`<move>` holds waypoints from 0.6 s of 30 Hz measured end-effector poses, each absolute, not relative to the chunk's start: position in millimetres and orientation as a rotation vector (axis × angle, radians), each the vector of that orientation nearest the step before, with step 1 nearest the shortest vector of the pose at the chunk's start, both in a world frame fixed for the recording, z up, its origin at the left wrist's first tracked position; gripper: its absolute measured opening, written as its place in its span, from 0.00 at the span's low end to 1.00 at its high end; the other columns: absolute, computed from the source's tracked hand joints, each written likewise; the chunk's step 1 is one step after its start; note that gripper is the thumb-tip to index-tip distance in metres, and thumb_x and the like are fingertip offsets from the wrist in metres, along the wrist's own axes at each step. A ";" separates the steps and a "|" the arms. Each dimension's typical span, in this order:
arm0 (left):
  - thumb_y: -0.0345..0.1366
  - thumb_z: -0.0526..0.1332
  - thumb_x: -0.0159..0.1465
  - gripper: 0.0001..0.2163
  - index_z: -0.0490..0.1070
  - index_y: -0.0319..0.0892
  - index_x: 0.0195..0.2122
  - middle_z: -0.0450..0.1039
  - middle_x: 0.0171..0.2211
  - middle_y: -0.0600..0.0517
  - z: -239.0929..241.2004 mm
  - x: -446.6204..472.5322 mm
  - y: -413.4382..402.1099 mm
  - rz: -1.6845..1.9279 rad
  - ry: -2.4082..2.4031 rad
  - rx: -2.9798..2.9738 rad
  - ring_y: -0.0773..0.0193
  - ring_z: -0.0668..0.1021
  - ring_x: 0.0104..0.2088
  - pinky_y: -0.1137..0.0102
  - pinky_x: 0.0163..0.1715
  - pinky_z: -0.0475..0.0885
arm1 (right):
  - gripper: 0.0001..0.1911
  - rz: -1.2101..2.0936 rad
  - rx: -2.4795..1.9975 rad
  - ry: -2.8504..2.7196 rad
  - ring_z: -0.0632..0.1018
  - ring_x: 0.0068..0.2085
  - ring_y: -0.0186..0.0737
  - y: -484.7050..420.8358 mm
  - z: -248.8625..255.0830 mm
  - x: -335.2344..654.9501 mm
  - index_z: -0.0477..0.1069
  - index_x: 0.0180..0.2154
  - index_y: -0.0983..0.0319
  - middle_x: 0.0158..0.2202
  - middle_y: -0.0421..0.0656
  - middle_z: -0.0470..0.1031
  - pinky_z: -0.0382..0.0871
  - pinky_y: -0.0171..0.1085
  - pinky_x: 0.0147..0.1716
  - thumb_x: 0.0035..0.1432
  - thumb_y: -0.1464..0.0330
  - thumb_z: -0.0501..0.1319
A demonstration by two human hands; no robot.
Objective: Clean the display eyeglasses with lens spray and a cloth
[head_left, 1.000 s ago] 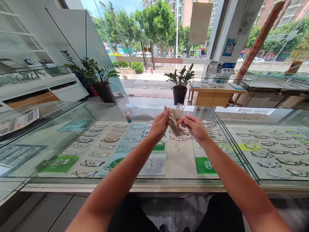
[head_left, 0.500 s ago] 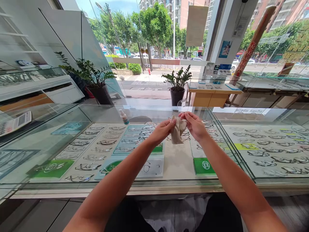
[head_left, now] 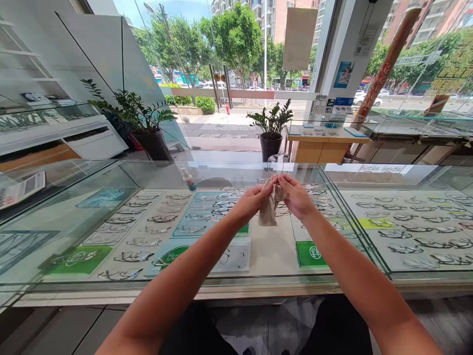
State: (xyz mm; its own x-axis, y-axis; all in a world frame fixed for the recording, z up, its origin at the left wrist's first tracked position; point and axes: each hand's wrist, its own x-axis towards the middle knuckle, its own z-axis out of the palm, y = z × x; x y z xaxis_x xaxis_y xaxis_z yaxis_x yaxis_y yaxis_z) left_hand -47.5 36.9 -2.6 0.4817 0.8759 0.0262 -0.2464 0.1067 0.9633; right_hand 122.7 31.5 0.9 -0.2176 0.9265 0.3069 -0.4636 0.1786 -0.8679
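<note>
Both hands meet over the glass counter, in the middle of the head view. My left hand [head_left: 254,197] is closed on a beige cleaning cloth [head_left: 268,213], whose loose end hangs below the fingers. Against it, my right hand [head_left: 295,195] pinches a pair of thin-framed eyeglasses [head_left: 276,164]. One round clear lens sticks up beyond the fingertips. The rest of the frame is hidden by the cloth and fingers. A small spray bottle [head_left: 188,179] stands on the glass, to the left of my hands.
Under the glass of the display counter [head_left: 271,256] lie rows of eyeglasses, with green cards [head_left: 313,253] among them. Beyond it stand a potted plant [head_left: 271,143] and a larger one [head_left: 150,140]. A wooden display table [head_left: 325,150] is by the window.
Both hands have shifted slightly together, the left a little to the right. The lens has tipped a bit leftward, and the cloth's hanging end has swung left and lower.
</note>
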 end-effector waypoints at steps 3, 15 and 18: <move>0.58 0.75 0.59 0.24 0.85 0.39 0.39 0.81 0.32 0.50 -4.7 -49.0 39.6 0.941 0.658 1.181 0.62 0.78 0.37 0.70 0.40 0.69 | 0.17 1.391 -0.559 -1.159 0.77 0.40 0.39 30.0 2.3 121.8 0.82 0.35 0.57 0.39 0.41 0.80 0.73 0.37 0.42 0.60 0.50 0.74; 0.38 0.82 0.52 0.31 0.76 0.41 0.56 0.83 0.46 0.47 -1.6 -47.2 32.0 0.939 0.518 1.084 0.61 0.83 0.40 0.67 0.43 0.76 | 0.17 1.407 -0.599 -1.043 0.76 0.41 0.36 30.0 1.2 117.7 0.82 0.32 0.57 0.43 0.41 0.78 0.72 0.34 0.42 0.54 0.51 0.77; 0.38 0.81 0.54 0.31 0.74 0.42 0.58 0.83 0.46 0.46 -0.3 -46.4 30.1 0.936 0.519 1.096 0.60 0.84 0.41 0.67 0.43 0.77 | 0.18 1.376 -0.618 -1.052 0.76 0.41 0.37 30.4 1.3 118.9 0.80 0.32 0.56 0.43 0.41 0.78 0.72 0.36 0.41 0.54 0.50 0.77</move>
State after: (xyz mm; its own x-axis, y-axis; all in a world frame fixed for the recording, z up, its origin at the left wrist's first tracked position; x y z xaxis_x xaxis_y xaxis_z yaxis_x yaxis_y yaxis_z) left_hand -46.4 30.1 -0.3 0.5310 0.8435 0.0814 -0.3770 0.1491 0.9141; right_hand 118.9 30.4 1.3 -0.1221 0.9647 0.2335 -0.4787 0.1488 -0.8653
